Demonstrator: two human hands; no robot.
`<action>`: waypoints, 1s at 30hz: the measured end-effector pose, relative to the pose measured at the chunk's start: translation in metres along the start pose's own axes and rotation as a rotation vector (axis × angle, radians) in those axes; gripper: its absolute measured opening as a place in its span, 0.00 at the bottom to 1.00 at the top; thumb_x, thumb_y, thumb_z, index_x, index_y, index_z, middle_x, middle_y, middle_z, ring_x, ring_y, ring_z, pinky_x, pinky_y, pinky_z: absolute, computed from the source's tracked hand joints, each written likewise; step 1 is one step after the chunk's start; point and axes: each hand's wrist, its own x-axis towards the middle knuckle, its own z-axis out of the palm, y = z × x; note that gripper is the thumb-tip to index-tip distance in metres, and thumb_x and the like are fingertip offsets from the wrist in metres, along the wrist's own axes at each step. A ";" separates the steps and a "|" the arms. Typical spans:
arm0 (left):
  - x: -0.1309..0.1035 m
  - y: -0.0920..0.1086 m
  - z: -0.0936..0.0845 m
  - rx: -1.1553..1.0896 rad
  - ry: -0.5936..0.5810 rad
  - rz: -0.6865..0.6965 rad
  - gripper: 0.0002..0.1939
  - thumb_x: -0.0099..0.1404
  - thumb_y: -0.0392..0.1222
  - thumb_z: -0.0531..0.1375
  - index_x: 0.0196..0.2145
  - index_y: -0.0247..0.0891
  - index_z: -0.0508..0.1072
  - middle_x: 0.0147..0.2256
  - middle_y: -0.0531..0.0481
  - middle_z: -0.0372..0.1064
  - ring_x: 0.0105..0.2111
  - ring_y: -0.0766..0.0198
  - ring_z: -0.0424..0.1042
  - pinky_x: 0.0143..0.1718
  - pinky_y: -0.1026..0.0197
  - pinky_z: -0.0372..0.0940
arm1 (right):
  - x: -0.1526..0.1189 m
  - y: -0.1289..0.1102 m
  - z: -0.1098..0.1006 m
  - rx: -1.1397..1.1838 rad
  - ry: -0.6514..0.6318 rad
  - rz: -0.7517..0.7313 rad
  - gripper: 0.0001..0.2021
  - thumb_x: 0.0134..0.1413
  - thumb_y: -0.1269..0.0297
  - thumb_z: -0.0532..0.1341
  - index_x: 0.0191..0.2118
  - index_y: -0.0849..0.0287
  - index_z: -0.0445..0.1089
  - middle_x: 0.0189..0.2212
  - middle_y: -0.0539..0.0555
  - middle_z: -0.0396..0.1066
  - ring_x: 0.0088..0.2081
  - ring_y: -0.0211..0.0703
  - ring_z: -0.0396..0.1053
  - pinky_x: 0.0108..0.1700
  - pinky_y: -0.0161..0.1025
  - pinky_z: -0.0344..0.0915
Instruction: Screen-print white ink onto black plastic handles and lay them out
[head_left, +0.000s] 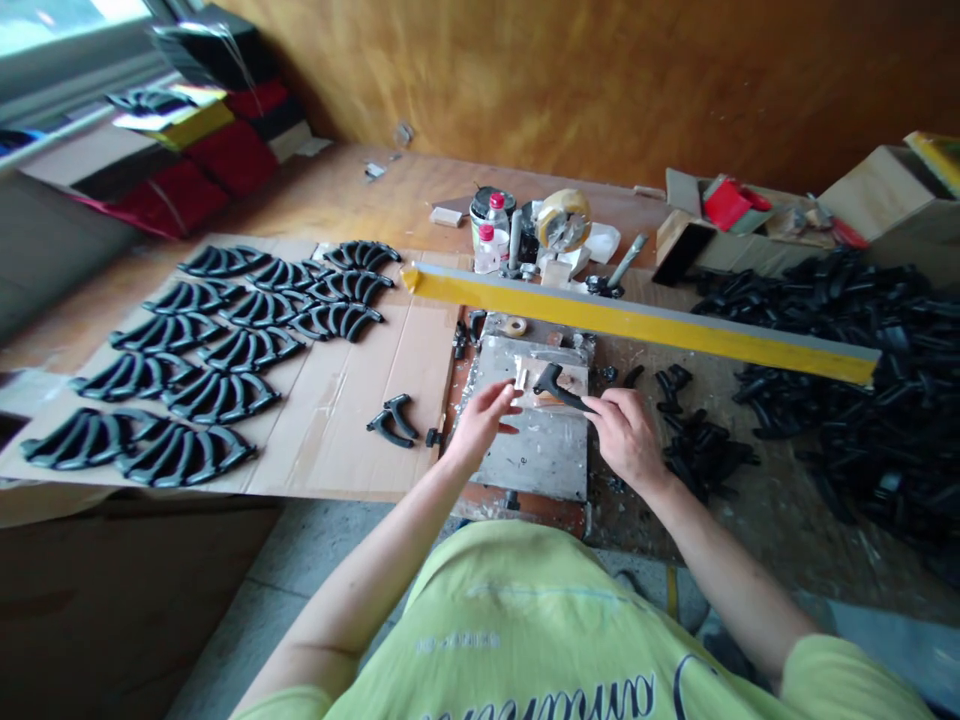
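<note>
Black curved part (556, 386) pinched in right hand (626, 435), left hand (480, 420) beside, unlabelled

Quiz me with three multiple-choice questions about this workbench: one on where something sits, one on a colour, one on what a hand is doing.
1. Where do the neat rows of curved black parts lie?
A. cardboard sheet on the left
B. metal plate
C. open box

2. What colour is the long bar across the bench?
A. red
B. yellow
C. blue

3. What does the right hand do?
A. rests empty
B. grips the tape roll
C. holds a black part

A: rows cover the cardboard.
B: the bar is yellow.
C: fingers pinch the part over the metal plate.
</note>
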 end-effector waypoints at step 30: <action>-0.026 -0.007 0.089 -0.072 -0.211 -0.019 0.14 0.52 0.46 0.67 0.32 0.32 0.76 0.26 0.49 0.76 0.25 0.65 0.73 0.32 0.61 0.72 | -0.070 -0.028 -0.074 -0.007 0.198 0.035 0.21 0.57 0.76 0.60 0.56 0.55 0.67 0.45 0.57 0.75 0.46 0.45 0.72 0.50 0.43 0.71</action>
